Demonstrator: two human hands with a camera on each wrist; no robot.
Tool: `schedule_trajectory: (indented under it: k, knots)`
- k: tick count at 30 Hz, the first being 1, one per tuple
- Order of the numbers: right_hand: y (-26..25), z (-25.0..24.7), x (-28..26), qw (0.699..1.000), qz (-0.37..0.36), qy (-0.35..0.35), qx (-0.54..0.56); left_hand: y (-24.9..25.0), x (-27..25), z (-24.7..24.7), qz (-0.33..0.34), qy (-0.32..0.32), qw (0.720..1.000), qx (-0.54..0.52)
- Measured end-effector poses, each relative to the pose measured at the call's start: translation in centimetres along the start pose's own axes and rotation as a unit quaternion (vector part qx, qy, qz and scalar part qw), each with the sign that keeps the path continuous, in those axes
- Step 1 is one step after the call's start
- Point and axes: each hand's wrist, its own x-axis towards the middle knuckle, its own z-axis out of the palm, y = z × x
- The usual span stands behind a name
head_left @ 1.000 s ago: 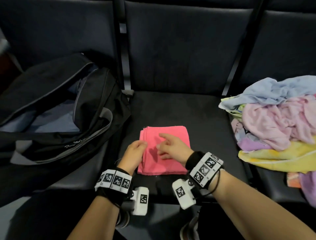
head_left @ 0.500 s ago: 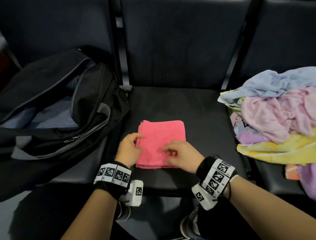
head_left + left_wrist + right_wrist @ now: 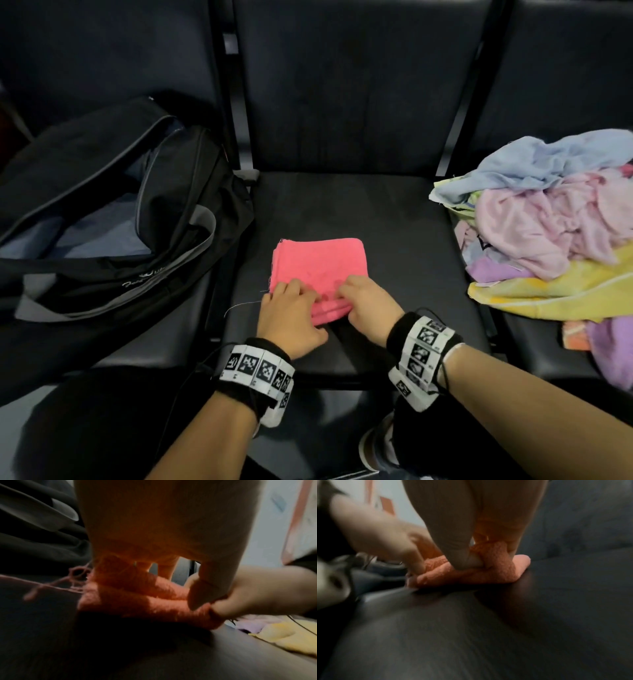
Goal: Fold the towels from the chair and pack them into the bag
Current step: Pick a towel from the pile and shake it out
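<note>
Dark seats (image 3: pixel 359 212) carry pink towel (image 3: pixel 318 263), bag (image 3: pixel 113 219), towel pile (image 3: pixel 555 233).

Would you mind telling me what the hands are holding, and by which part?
Both the left hand and right hand grip the folded pink towel by its near edge.

left hand (image 3: pixel 164 534): fills top of view, thumb on folded pink towel (image 3: pixel 137 596) | right hand (image 3: pixel 254 592): comes in from the right, pinches towel's near edge beside the thumb | towel: layered folds, loose threads at left, lies on dark seat (image 3: pixel 171 655) | yellow towel (image 3: pixel 283 638): far right, blurred
</note>
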Motion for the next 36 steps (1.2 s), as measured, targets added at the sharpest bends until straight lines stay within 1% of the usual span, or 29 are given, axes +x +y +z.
schedule_trajectory:
  k: [2,3,4,5,6,8,10,11,13,14,16,18,20,21,23,25,26,28,29,31,34,36]
  knots:
    - [0.1,-0.9,0.0,0.991,0.026,0.065,0.116,0.0,0.4,0.1,-0.014,0.028,0.999,0.019]
    - [0.2,-1.2,-0.1,0.983,0.028,0.1,0.15,-0.1,0.6,0.1,-0.021,0.043,0.999,0.025]
    - [0.2,-1.4,-0.2,0.979,0.025,0.123,0.162,-0.2,0.8,0.1,-0.026,0.056,0.998,0.026]
    - [0.2,-1.6,-0.4,0.98,0.019,0.13,0.153,-0.3,0.9,0.0,-0.027,0.064,0.997,0.02]
    - [0.1,-1.6,-0.5,0.985,0.011,0.12,0.123,-0.4,1.0,-0.1,-0.026,0.068,0.997,0.01]
    - [0.0,-0.9,-1.0,0.997,-0.022,0.072,0.019,-0.7,1.1,-0.3,-0.02,0.072,0.997,-0.017]
    - [0.0,0.2,-1.3,0.994,-0.056,0.013,-0.097,-1.0,1.1,-0.5,-0.015,0.072,0.997,-0.033]
    - [0.0,0.7,-1.5,0.99,-0.067,-0.004,-0.128,-1.1,1.0,-0.6,-0.014,0.071,0.997,-0.036]
    - [0.4,1.2,-1.4,0.988,-0.072,0.004,-0.135,-1.5,0.9,-0.6,-0.011,0.074,0.997,-0.036]
    - [0.8,1.1,-1.3,0.99,-0.061,0.015,-0.123,-1.6,0.9,-0.6,-0.01,0.077,0.996,-0.034]
    - [1.6,0.5,-1.2,0.997,-0.014,0.035,-0.074,-2.0,0.8,-0.7,-0.008,0.084,0.996,-0.024]
    - [2.4,-0.2,-1.2,0.997,0.027,0.069,0.017,-2.5,0.9,-0.9,-0.008,0.081,0.997,-0.017]
    - [3.0,-1.1,-1.2,0.985,0.042,0.115,0.117,-3.0,0.9,-1.4,-0.018,0.084,0.995,-0.046]
    - [3.3,-1.5,-1.2,0.978,0.055,0.132,0.15,-3.3,0.9,-1.6,-0.028,0.086,0.992,-0.084]
    - [4.0,-2.2,-1.1,0.967,0.083,0.147,0.19,-3.8,0.8,-2.1,-0.055,0.087,0.974,-0.202]
    - [4.7,-2.5,-1.1,0.955,0.096,0.153,0.234,-4.2,0.9,-2.4,-0.065,0.086,0.941,-0.322]
    - [4.9,-2.6,-1.2,0.946,0.1,0.153,0.268,-4.2,0.9,-2.5,-0.064,0.083,0.926,-0.364]
    - [5.5,-2.7,-1.4,0.924,0.107,0.157,0.332,-4.2,1.1,-2.4,-0.063,0.08,0.906,-0.411]
    - [5.8,-2.6,-1.5,0.917,0.115,0.158,0.347,-4.2,1.2,-2.2,-0.065,0.081,0.899,-0.426]
    - [6.2,-2.5,-1.5,0.917,0.128,0.159,0.343,-4.1,1.5,-1.8,-0.071,0.081,0.89,-0.443]
    - [6.6,-1.9,-1.2,0.922,0.149,0.164,0.318,-4.0,2.2,-1.0,-0.086,0.083,0.898,-0.424]
    - [6.6,-1.5,-0.6,0.922,0.166,0.166,0.308,-4.2,2.6,-0.3,-0.111,0.09,0.902,-0.408]
